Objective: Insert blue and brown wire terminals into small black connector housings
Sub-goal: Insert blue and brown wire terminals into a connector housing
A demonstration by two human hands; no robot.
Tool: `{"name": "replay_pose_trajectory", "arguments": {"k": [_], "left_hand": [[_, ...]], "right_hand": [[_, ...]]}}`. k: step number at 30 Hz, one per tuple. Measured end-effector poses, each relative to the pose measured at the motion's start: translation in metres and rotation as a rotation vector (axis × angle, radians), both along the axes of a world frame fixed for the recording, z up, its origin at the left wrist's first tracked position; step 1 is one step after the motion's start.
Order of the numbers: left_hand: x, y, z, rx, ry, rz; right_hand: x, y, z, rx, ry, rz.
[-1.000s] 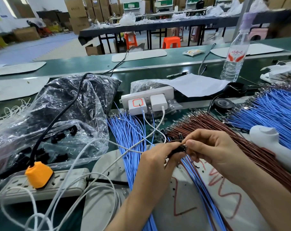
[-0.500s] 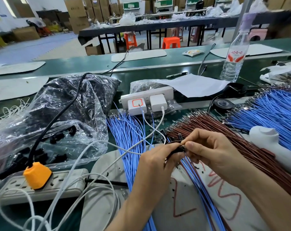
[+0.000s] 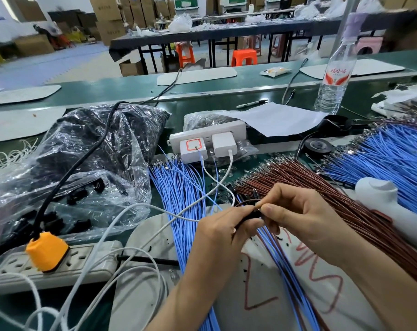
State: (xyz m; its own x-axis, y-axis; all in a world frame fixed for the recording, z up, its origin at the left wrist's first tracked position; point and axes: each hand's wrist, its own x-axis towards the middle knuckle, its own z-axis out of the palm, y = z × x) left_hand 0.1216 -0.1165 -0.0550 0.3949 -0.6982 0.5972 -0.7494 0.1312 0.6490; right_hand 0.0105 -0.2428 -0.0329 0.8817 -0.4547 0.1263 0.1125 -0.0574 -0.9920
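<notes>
We see a glossy, crinkled clear plastic bag (image 3: 83, 149) behind the matt orange plug (image 3: 47, 250). Right of that plug lie smooth-sheathed blue wires (image 3: 179, 192) and brown wires (image 3: 322, 187).

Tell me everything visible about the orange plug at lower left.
The orange plug is a chunky block of matte plastic with ribbed lower edges, seated in a socket midway along a worn grey-white power strip. A thick black cable leaves its top and climbs back over the clear plastic bag.
</notes>
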Motion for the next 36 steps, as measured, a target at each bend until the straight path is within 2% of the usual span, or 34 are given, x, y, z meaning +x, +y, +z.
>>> {"name": "replay_pose_trajectory", "arguments": {"k": [4, 6, 9, 13, 17, 25, 30, 36], "left_hand": [[-0.001, 0.000, 0.001, -0.026, 0.043, -0.011], [0.000, 0.000, 0.000, -0.024, 0.046, 0.021], [0.002, -0.001, -0.003, -0.035, 0.132, 0.060], [0.002, -0.001, -0.003, -0.078, 0.246, -0.019], [0.001, -0.001, -0.003, -0.078, 0.258, -0.053], [0.002, 0.001, -0.002, -0.070, 0.143, -0.038], [0.002, 0.000, -0.003, -0.080, 0.172, -0.043], [0.002, -0.001, -0.004, -0.049, 0.139, -0.008]], "right_hand": [[0.002, 0.002, -0.002, 0.203, -0.056, 0.015], [0.002, 0.003, -0.001, 0.239, -0.089, -0.012], [0.002, 0.002, 0.002, 0.131, -0.165, -0.125], [0.000, 0.005, 0.006, 0.041, -0.236, -0.189], [0.000, 0.015, 0.009, -0.108, -0.256, -0.209], [-0.003, 0.024, 0.012, -0.158, -0.277, -0.236], [-0.003, 0.027, 0.013, -0.187, -0.231, -0.263], [-0.004, 0.021, 0.012, -0.540, -0.103, -0.374]]}}
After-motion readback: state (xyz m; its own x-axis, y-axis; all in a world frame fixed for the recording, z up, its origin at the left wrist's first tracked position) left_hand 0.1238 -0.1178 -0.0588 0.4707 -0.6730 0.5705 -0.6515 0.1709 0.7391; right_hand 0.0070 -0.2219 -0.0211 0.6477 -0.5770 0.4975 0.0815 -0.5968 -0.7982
